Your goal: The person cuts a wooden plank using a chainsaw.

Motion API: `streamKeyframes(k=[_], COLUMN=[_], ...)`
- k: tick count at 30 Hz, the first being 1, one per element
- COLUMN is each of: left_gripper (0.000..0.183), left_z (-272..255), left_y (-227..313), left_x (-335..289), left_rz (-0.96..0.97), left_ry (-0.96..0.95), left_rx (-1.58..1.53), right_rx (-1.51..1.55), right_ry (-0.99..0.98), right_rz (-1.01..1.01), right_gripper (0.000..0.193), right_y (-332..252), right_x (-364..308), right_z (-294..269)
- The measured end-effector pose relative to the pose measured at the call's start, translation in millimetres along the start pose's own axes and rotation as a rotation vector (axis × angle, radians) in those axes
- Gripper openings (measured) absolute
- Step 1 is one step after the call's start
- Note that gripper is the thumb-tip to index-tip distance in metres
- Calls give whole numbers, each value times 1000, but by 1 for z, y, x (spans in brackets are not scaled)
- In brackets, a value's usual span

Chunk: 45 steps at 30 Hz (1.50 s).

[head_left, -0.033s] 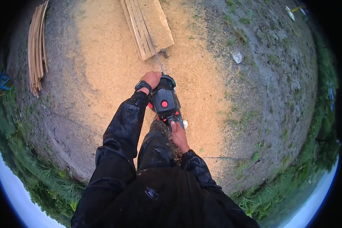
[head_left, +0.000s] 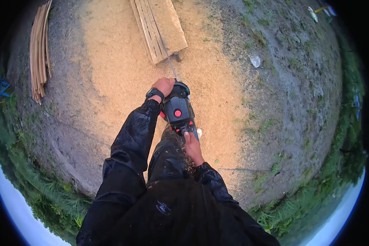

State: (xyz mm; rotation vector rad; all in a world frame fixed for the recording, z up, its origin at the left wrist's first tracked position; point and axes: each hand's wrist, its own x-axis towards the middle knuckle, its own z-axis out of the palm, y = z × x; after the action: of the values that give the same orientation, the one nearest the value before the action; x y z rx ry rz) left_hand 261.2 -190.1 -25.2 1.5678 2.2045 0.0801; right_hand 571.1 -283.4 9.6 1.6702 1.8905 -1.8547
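A black chainsaw with red parts [head_left: 179, 107] is held in front of my legs, its bar pointing away from me. My left hand [head_left: 165, 86], with a dark watch at the wrist, is closed round the front handle. Around the rear handle my right hand [head_left: 193, 148] is wrapped, thumb on top. The thin guide bar [head_left: 164, 44] runs along a thick squared timber [head_left: 172, 26], over its upper face near the left side. Dark slits show beside the bar on the timber. Wood chips lie on my trouser leg near the right hand.
A block-like support [head_left: 177, 56] shows under the timber's near end. Pale sawdust [head_left: 119, 78] covers the ground around it. Long thin boards [head_left: 39, 53] are stacked at the far left. A clear crumpled plastic piece [head_left: 255, 61] lies on the muddy ground to the right.
Almost nothing differs. Both hands and the chainsaw keep nearly the same place, with the bar still along the timber.
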Motion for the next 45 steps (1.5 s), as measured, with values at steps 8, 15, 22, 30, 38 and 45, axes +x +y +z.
streamKeyframes(k=[8, 15, 22, 30, 38, 45], left_gripper=[34, 33, 35, 36, 32, 32], left_z=[-11, -5, -29, -59, -73, -81], left_y=[39, 45, 46, 24, 25, 20], left_x=[-51, -63, -45, -29, -35, -41], left_rz=[-154, -52, -112, -75, -16, 5], left_ry=[-77, -93, -124, -126, -158, -183], left_rx=[-103, -51, -91, -123, -112, -122], right_rx=[-67, -105, -48, -112, -172, -147], right_ry=[5, -14, 23, -49, -17, -62], right_rz=[14, 60, 9, 111, 145, 246], right_gripper=[55, 57, 59, 60, 59, 59], right_y=[29, 4, -9, -57, -86, -121], right_x=[-53, -81, -72, -67, -89, -105], right_z=[-9, -26, -23, -30, -33, -40])
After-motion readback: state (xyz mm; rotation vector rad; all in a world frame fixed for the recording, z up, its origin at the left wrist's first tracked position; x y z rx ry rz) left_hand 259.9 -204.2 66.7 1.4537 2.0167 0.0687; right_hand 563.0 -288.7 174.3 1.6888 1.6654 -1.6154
